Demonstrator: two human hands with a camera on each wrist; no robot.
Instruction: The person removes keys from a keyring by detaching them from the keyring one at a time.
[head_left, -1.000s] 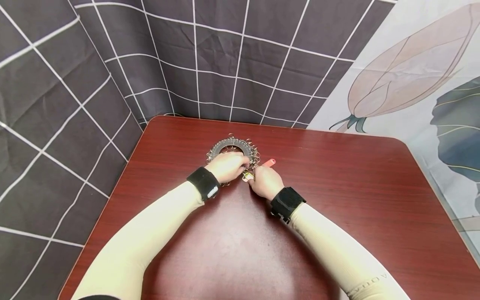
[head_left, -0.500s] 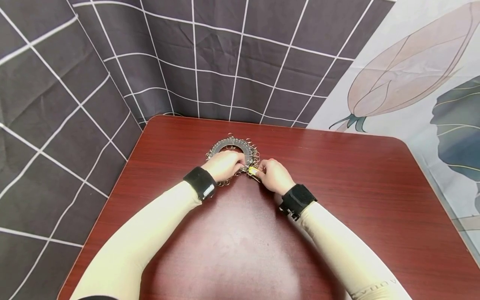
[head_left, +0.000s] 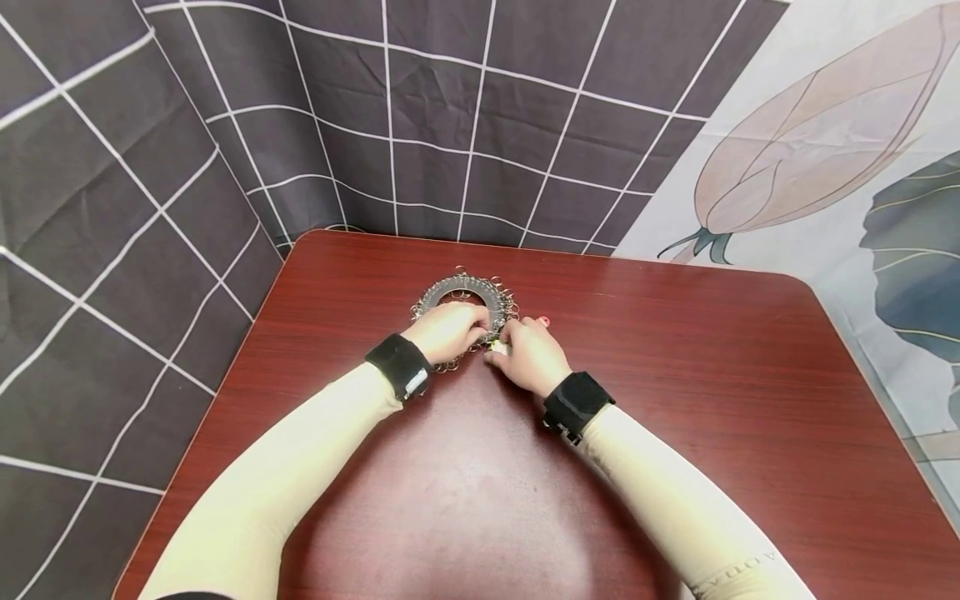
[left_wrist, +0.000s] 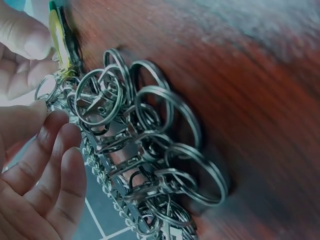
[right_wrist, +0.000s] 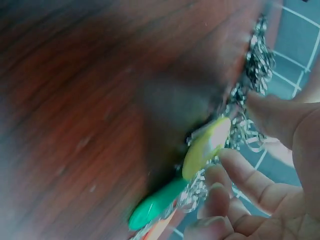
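Observation:
A grey metal ring hung with several split key rings (head_left: 462,287) lies on the table, partly under both hands. My left hand (head_left: 450,331) is at its near side; in the left wrist view its thumb and index finger pinch a small split ring (left_wrist: 46,90). My right hand (head_left: 529,357) is beside it at the ring's right edge. In the right wrist view a yellow tag (right_wrist: 206,150) lies by its fingertips, the index fingertip right at the tag's edge and the thumb spread apart. A green tag (right_wrist: 159,204) and an orange tag (right_wrist: 161,226) lie below the yellow one.
The ring rests on a red-brown wooden table (head_left: 675,358) near its far edge. A dark gridded cloth (head_left: 450,108) hangs behind and to the left, and a pale floral cloth (head_left: 810,150) at the right. A red tag end (head_left: 543,322) shows beyond the right hand.
The right hand moved right with its fingers on the yellow tag, then came back left to the metal ring's edge. The left hand shifted slightly left and has since stayed in place.

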